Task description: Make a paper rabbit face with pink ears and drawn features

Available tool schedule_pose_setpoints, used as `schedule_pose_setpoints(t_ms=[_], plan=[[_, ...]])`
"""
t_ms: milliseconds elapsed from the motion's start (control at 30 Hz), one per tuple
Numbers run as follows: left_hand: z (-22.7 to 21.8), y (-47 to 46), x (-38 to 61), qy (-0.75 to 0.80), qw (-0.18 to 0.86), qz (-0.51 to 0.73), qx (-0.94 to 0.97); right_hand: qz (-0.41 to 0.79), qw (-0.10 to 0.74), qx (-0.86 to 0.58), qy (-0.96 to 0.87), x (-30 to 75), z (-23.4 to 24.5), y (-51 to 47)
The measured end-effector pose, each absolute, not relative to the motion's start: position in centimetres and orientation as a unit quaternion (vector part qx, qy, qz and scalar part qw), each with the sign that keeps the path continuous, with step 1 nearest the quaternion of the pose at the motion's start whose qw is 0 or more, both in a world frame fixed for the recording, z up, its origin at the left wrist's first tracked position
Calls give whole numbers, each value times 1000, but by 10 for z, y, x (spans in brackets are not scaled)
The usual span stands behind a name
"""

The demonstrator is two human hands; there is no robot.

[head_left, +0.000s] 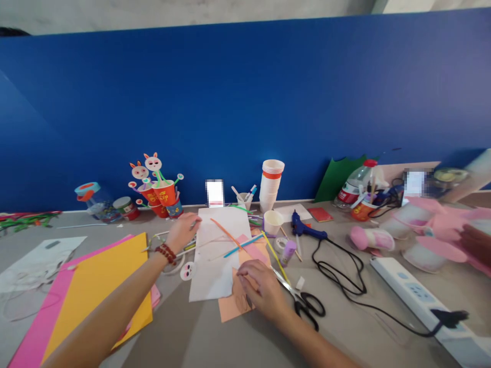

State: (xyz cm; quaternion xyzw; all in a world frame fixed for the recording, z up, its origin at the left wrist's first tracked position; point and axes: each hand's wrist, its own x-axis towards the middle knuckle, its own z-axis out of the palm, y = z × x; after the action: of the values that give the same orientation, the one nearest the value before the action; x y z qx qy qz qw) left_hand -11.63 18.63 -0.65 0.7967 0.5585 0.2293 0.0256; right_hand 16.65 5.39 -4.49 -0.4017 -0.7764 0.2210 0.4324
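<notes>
My left hand, with a red bead bracelet on the wrist, reaches to the upper left edge of a white paper sheet; its fingers curl at that edge, and what they pinch is too small to make out. My right hand lies fingers-down on a peach paper piece at the sheet's lower right corner. Orange, blue and yellow straws lie across the sheet. Black-handled scissors rest just right of my right hand.
Yellow and pink card sheets lie at left. Decorated rabbit cups, a stack of paper cups, a blue glue gun with black cord, a white power strip, a bottle and pink craft pieces crowd the table before a blue wall.
</notes>
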Motion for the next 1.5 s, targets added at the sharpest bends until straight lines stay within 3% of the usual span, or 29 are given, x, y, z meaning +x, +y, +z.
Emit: schedule_pose_setpoints(t_ms=[200, 567, 800, 1167, 1500], plan=[[23, 240, -12, 488, 53, 247, 835, 194, 435, -412, -777, 168, -51, 55], [24, 303, 91, 581, 64, 207, 784, 184, 425, -414, -783, 169, -45, 55], [20, 312, 92, 596, 82, 219, 768, 189, 430, -403, -786, 172, -43, 58], [51, 283, 42, 522, 89, 425, 734, 210, 421, -404, -784, 178, -44, 60], [28, 224, -8, 442, 127, 482, 746, 220, 404, -398, -794, 171, -52, 60]])
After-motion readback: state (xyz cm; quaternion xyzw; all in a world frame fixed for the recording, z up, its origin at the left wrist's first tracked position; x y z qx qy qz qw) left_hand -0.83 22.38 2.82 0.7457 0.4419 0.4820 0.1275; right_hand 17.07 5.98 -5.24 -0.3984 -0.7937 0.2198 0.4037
